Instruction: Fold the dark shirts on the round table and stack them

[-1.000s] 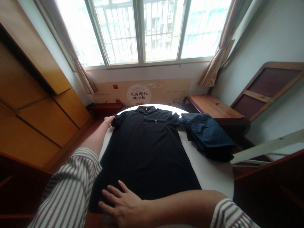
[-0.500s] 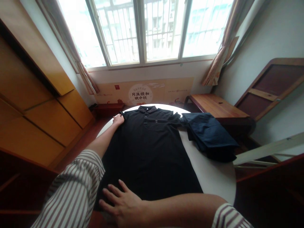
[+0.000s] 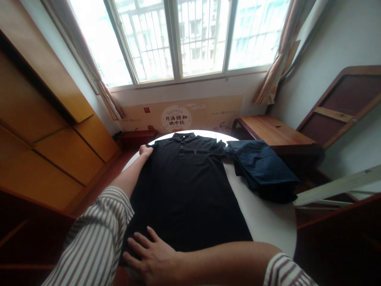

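A black polo shirt (image 3: 187, 190) lies spread front side up over a round white table (image 3: 268, 220), its collar toward the window. My left hand (image 3: 145, 150) is closed on the shirt's sleeve at the far left; the fingertips are partly hidden. Near the hem at the lower left, my right hand (image 3: 154, 252) rests flat on the cloth with its fingers spread. Beside the shirt's right sleeve sits a stack of folded dark clothes (image 3: 263, 167), navy on top.
Yellow-brown cabinets (image 3: 65, 159) stand on the left. A wooden bench (image 3: 274, 129) is behind the table at the right, near a leaning framed panel (image 3: 342, 107). A pale metal frame (image 3: 336, 184) reaches close to the table's right edge.
My left hand has shifted slightly left with the sleeve, and the sleeve end that showed above it is now out of sight. My right hand stays nearly in place.
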`<action>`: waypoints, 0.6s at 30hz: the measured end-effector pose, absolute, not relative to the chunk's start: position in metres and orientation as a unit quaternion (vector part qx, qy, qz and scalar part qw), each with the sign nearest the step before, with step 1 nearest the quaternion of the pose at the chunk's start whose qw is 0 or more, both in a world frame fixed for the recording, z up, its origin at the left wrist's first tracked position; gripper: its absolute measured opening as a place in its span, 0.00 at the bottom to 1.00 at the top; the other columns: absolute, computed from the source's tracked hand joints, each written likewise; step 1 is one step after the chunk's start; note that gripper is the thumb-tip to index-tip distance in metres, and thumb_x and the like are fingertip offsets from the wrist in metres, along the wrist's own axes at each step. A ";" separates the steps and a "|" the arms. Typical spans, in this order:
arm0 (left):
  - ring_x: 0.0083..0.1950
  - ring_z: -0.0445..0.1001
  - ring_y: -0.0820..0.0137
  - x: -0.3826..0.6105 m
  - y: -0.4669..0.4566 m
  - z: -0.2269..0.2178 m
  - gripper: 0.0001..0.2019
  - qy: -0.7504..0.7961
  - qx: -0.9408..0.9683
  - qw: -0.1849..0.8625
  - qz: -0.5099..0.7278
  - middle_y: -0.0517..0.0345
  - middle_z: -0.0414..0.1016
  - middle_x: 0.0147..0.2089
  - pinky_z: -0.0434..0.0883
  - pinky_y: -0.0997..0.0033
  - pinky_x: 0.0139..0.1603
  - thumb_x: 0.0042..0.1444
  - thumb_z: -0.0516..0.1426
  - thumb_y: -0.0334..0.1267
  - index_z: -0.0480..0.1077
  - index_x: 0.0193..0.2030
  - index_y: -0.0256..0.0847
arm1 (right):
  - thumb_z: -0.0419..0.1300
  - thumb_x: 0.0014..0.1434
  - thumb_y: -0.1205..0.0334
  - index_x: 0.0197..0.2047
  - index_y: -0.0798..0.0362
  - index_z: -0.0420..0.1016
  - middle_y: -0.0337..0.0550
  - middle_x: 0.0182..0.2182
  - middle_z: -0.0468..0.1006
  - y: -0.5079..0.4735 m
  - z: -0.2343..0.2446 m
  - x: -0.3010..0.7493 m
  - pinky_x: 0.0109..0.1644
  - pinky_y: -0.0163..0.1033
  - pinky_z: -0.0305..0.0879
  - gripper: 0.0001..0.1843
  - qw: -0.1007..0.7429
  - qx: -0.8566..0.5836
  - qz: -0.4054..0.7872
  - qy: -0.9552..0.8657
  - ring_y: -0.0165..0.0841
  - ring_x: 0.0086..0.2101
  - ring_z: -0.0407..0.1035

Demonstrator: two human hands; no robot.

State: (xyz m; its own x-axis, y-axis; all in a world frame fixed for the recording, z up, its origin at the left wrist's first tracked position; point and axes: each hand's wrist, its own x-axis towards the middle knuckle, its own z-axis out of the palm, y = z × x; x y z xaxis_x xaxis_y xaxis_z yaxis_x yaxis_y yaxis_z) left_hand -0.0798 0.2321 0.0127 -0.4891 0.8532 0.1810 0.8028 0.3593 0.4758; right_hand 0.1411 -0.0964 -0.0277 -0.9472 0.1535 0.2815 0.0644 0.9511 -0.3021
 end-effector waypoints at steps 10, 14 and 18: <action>0.52 0.76 0.51 -0.043 0.236 0.007 0.15 0.792 0.564 0.043 0.228 0.42 0.80 0.47 0.71 0.60 0.50 0.60 0.55 0.46 0.80 0.41 0.39 | 0.44 0.69 0.42 0.70 0.61 0.51 0.61 0.68 0.55 -0.097 -0.030 0.141 0.65 0.63 0.53 0.37 0.161 -0.060 0.140 -0.975 0.50 0.67 0.49; 0.54 0.75 0.51 -0.058 0.250 0.003 0.15 0.814 0.526 0.044 0.242 0.38 0.79 0.50 0.70 0.60 0.52 0.60 0.54 0.39 0.79 0.45 0.35 | 0.44 0.70 0.44 0.70 0.62 0.51 0.60 0.67 0.57 -0.097 -0.037 0.137 0.64 0.62 0.57 0.35 0.166 -0.059 0.111 -0.978 0.50 0.65 0.53; 0.56 0.75 0.55 -0.068 0.269 -0.001 0.19 0.819 0.511 0.063 0.253 0.41 0.79 0.51 0.69 0.65 0.55 0.59 0.58 0.44 0.76 0.52 0.34 | 0.46 0.70 0.53 0.64 0.69 0.59 0.66 0.62 0.65 -0.100 -0.049 0.128 0.59 0.52 0.66 0.29 0.193 -0.093 0.036 -0.976 0.48 0.60 0.63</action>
State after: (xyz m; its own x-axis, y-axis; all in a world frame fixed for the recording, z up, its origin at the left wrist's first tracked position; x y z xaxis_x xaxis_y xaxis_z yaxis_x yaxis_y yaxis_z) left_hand -0.0684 0.2692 -0.0011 -0.4696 0.8691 0.1555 0.8056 0.3497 0.4783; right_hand 0.1279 -0.1000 -0.0490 -0.9081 0.1951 0.3705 0.1676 0.9802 -0.1055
